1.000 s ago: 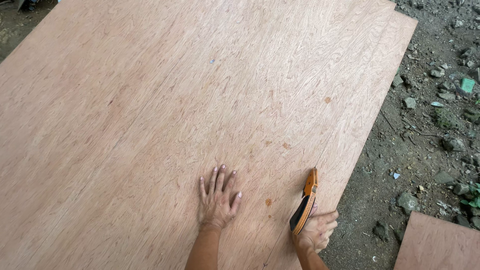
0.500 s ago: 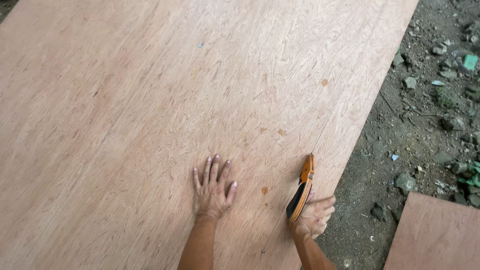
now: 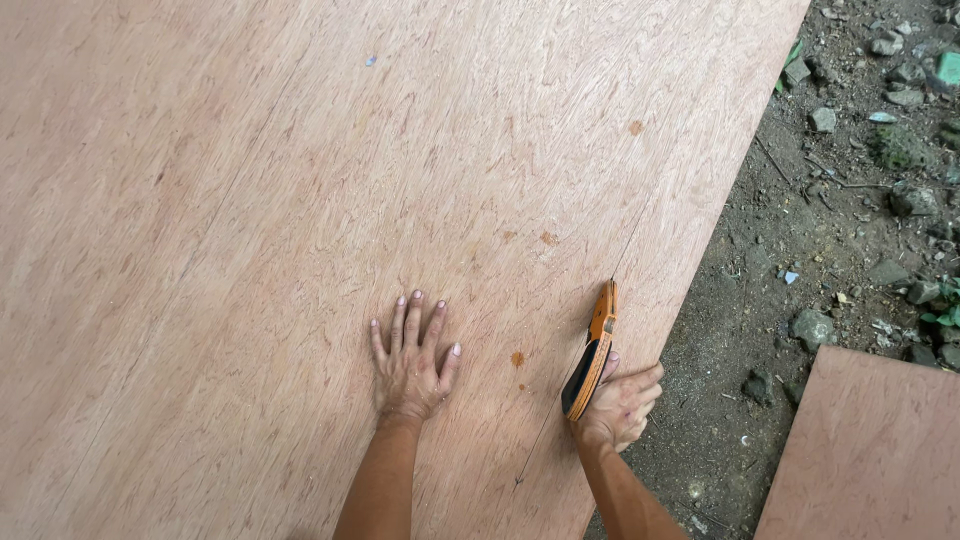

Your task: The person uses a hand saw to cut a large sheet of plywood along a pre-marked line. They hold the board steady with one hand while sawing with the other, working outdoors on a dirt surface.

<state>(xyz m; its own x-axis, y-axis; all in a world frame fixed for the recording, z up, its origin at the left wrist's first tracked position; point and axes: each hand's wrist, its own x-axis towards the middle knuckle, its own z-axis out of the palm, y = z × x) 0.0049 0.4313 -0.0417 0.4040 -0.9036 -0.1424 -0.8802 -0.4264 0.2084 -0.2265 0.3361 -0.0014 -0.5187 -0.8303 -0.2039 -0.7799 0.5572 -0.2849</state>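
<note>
**Cutter on the line, big plywood sheet on the ground**

Right hand point(image 3: 622, 402) is wrapped around the back end of an orange and black utility cutter point(image 3: 591, 351), fingers curled shut on the handle. The cutter's long axis runs up and slightly to the right in the head view, nose pointing away from the person, black end down in the fist. It sits on a thin dark line point(image 3: 575, 385) that runs along the sheet near its right-hand edge, continuing both ahead of the nose and back behind the hand. Can't make out the blade itself, too small

Left hand point(image 3: 410, 361) is flat on the plywood sheet point(image 3: 300, 200), palm down, fingers spread and pointing away, just to the left of the cutter with a small orange spot point(image 3: 517, 358) on the wood between them.

Versus half a second back: both hands and the cutter sit about where they were relative to each other, left hand flat as before, and the whole sheet has slid a bit in the view, so mostly the head shifted.

Further out, right of the sheet is bare dirt with scattered stones point(image 3: 813, 326), a green scrap point(image 3: 949, 68) up in the top right corner, and a second smaller board point(image 3: 870, 450) at the lower right. No labels or packages I can see anywhere
</note>
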